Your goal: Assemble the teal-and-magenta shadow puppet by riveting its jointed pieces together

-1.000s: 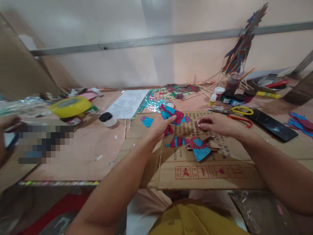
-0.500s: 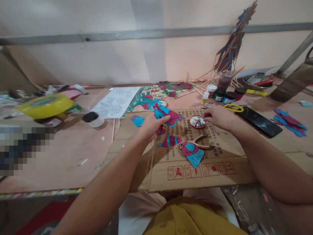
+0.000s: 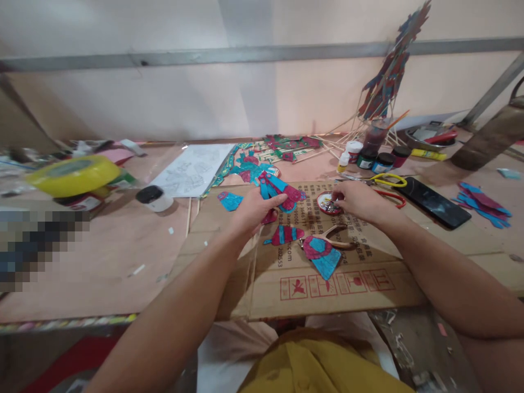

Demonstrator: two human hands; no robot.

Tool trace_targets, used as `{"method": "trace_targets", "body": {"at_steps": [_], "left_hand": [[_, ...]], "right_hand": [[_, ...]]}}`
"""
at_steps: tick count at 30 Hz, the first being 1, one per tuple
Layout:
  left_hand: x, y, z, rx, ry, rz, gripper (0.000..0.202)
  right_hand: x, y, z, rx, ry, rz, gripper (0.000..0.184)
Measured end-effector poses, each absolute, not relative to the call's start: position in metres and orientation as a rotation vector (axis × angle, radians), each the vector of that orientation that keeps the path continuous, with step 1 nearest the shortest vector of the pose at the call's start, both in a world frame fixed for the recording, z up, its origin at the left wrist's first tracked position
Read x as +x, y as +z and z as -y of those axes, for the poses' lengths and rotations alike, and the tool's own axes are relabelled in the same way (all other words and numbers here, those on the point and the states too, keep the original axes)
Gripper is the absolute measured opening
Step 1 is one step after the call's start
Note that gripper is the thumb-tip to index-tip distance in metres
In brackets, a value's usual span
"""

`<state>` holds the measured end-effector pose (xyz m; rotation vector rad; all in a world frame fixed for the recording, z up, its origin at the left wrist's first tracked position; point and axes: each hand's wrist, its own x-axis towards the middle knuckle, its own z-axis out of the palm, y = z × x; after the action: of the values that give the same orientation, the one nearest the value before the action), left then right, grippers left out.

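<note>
Between the thumb and fingers of my left hand [image 3: 256,208] is a blue and magenta painted cutout [image 3: 286,195]. My right hand [image 3: 354,199] reaches over a small round dish [image 3: 326,203] of tiny metal fasteners, its fingertips pinched together at the dish's right side. Whether a fastener is between them is too small to see. On the cardboard below lie a striped cutout [image 3: 285,235], a larger blue and magenta cutout [image 3: 323,256] and pliers [image 3: 338,240] with pale handles. Another blue cutout [image 3: 230,201] rests left of my left hand.
Flattened cardboard [image 3: 254,284] covers the work area. Scissors [image 3: 387,180], a black phone [image 3: 436,202] and paint jars [image 3: 383,162] stand or lie at right. Sketches [image 3: 192,169], a lidded jar [image 3: 154,198] and a yellow tape roll [image 3: 76,173] are at left.
My right hand has moved slightly left, its fingertips now over the dish. Red-handled scissors show beyond my right wrist. My left hand still holds the cutout in about the same place.
</note>
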<state>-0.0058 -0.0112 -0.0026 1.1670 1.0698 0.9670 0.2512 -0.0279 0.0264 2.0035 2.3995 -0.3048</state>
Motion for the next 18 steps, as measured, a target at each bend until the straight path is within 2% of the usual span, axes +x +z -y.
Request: {"method": "trace_targets", "body": {"at_steps": [6,18], "left_hand": [[-0.0062,-0.0036,0.0107,1.165,0.961,-1.067,0.029],[-0.006,-0.0021,0.0122,1.177,0.957,-1.066,0.028]], "right_hand": [[0.2548,0.0277,0.0252,2.018,-0.114,-2.529,0.02],[0.2523,0.0201,0.0223,1.963,-0.236,-2.43,0.026]]}}
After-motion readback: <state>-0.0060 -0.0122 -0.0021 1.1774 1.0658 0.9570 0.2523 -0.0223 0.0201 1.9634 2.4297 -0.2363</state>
